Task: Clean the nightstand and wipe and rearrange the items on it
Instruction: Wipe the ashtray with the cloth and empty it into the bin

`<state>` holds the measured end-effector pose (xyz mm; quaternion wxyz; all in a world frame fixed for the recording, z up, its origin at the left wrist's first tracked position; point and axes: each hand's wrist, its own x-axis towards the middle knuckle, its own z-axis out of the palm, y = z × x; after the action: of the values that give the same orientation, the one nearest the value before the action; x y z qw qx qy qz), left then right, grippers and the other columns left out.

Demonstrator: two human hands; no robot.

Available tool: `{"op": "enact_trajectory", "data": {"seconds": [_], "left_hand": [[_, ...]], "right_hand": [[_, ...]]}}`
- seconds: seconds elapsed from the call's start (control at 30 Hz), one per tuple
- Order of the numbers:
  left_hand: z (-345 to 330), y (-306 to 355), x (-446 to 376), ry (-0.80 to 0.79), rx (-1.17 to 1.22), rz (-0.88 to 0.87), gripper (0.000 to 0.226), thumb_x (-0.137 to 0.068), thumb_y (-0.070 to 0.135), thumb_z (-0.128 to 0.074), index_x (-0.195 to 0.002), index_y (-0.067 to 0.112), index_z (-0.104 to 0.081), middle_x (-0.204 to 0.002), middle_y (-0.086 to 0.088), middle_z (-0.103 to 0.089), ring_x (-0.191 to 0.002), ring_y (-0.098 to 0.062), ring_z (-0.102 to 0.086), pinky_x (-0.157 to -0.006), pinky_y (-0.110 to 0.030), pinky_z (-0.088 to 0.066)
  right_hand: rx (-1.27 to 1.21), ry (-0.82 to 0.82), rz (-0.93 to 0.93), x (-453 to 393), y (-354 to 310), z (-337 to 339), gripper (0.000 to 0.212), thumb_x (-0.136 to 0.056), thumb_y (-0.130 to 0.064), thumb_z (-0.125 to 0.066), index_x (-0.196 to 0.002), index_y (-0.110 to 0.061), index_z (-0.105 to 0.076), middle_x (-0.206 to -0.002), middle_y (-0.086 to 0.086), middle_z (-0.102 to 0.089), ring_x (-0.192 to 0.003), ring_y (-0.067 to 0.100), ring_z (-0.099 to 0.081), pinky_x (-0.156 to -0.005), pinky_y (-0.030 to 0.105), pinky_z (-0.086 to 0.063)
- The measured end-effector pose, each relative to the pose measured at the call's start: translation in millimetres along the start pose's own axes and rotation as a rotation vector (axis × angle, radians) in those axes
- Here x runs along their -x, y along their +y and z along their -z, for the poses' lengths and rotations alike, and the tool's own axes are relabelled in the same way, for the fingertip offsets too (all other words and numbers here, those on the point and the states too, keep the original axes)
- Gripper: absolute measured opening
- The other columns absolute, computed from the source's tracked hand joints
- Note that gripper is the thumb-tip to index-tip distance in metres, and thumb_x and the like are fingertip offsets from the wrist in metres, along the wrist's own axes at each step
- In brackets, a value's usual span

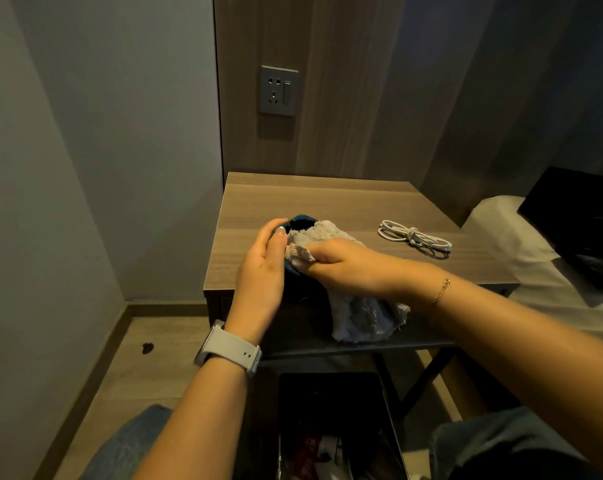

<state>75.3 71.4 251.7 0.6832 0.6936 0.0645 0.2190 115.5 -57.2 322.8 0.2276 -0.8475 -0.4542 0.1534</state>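
Two hands are seen working over a wooden nightstand surface (327,209), which stands against a wood-panelled wall below a grey socket plate (278,90). The nightstand serves as the landmark here. Over its front left corner, a dark teal cup-like item (302,225) is held, seemingly lifted off the top so that it can be wiped all round. A pale fluffy cloth (362,317) is draped over the item's right side and hangs down past the nightstand's front edge. The left hand (262,271), a watch on its wrist, is curled round the item's left side, its grip steadying it. The right hand (348,268) lies across the cloth, its grip bunching the fabric against the item. A knotted white cable (414,239) is left on the nightstand's right half, well apart, probably awaiting its turn.
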Motion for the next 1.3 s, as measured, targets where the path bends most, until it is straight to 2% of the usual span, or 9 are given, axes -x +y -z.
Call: {"op": "enact_trajectory", "data": {"seconds": [0.13, 0.2, 0.3, 0.4, 0.53, 0.7, 0.9, 1.13, 1.3], "left_hand": [[0, 2, 3, -0.004, -0.035, -0.012, 0.03, -0.099, 0.041, -0.035, -0.12, 0.039, -0.055, -0.115, 0.009, -0.063, -0.108, -0.01, -0.059, -0.089, -0.033, -0.05], [1, 5, 3, -0.005, -0.049, -0.005, 0.026, -0.1, 0.039, -0.035, -0.115, 0.042, -0.056, -0.114, 0.014, -0.061, -0.108, -0.005, -0.056, -0.087, -0.026, -0.046], [-1, 7, 2, -0.016, -0.062, 0.002, 0.023, -0.099, 0.039, -0.036, -0.108, 0.046, -0.057, -0.107, 0.017, -0.062, -0.104, -0.003, -0.057, -0.082, -0.023, -0.045], [-5, 5, 4, -0.02, -0.029, -0.01, 0.026, -0.099, 0.036, -0.038, -0.117, 0.036, -0.057, -0.109, 0.01, -0.064, -0.103, -0.008, -0.06, -0.08, -0.023, -0.048], [-4, 9, 10, 0.02, -0.007, 0.029, 0.03, -0.101, 0.033, -0.034, -0.123, 0.029, -0.055, -0.105, 0.017, -0.061, -0.096, 0.003, -0.058, -0.066, -0.006, -0.044], [-5, 7, 12, -0.004, -0.072, -0.019, 0.031, -0.101, 0.037, -0.035, -0.125, 0.033, -0.054, -0.113, 0.013, -0.061, -0.105, -0.002, -0.056, -0.077, -0.018, -0.044], [-8, 6, 16, 0.048, -0.066, -0.021, 0.032, -0.1, 0.038, -0.037, -0.127, 0.033, -0.054, -0.113, 0.012, -0.063, -0.105, -0.006, -0.058, -0.083, -0.025, -0.048], [-10, 9, 17, 0.077, -0.107, -0.002, 0.034, -0.1, 0.04, -0.035, -0.13, 0.036, -0.05, -0.104, 0.017, -0.06, -0.097, -0.001, -0.056, -0.077, -0.024, -0.047], [-12, 11, 22, 0.116, -0.154, -0.024, 0.035, -0.1, 0.04, -0.035, -0.132, 0.033, -0.049, -0.105, 0.014, -0.06, -0.093, -0.001, -0.056, -0.08, -0.027, -0.049]], "right_hand": [[-0.12, 0.005, -0.05, 13, 5, 20, 0.024, -0.1, -0.012, -0.043, -0.105, 0.004, -0.059, -0.103, 0.019, -0.06, -0.09, 0.013, -0.057, -0.088, 0.034, -0.048], [-0.126, 0.127, -0.023, 18, 9, 26, 0.02, -0.099, -0.009, -0.041, -0.103, -0.006, -0.061, -0.099, 0.009, -0.061, -0.089, 0.013, -0.056, -0.083, 0.038, -0.046], [0.094, 0.162, -0.035, 12, 10, 12, 0.022, -0.099, -0.013, -0.041, -0.108, -0.015, -0.061, -0.102, -0.003, -0.062, -0.091, 0.01, -0.055, -0.079, 0.026, -0.043], [0.344, 0.104, -0.047, -2, 13, -10, 0.028, -0.098, -0.016, -0.039, -0.119, -0.011, -0.057, -0.118, 0.008, -0.063, -0.105, 0.024, -0.057, -0.093, 0.037, -0.044], [0.266, -0.114, -0.106, 11, 2, 13, 0.024, -0.099, -0.017, -0.041, -0.085, -0.009, -0.058, -0.078, 0.003, -0.054, -0.073, 0.015, -0.047, -0.065, 0.023, -0.037], [0.131, -0.06, -0.13, 19, -11, 36, 0.025, -0.101, -0.023, -0.04, -0.084, -0.015, -0.058, -0.081, 0.0, -0.053, -0.074, 0.012, -0.048, -0.066, 0.021, -0.039], [0.718, 0.027, -0.071, 5, 1, -1, 0.024, -0.093, -0.018, -0.043, -0.101, -0.006, -0.062, -0.102, 0.014, -0.064, -0.094, 0.032, -0.059, -0.077, 0.038, -0.047], [0.909, 0.164, 0.096, 4, 7, 12, 0.025, -0.091, -0.027, -0.041, -0.102, -0.019, -0.062, -0.103, -0.006, -0.067, -0.105, 0.017, -0.058, -0.1, 0.03, -0.027], [0.977, 0.136, 0.032, -1, 2, -3, 0.024, -0.091, -0.023, -0.041, -0.103, -0.019, -0.061, -0.108, -0.004, -0.067, -0.11, 0.02, -0.056, -0.097, 0.036, -0.029]]}}
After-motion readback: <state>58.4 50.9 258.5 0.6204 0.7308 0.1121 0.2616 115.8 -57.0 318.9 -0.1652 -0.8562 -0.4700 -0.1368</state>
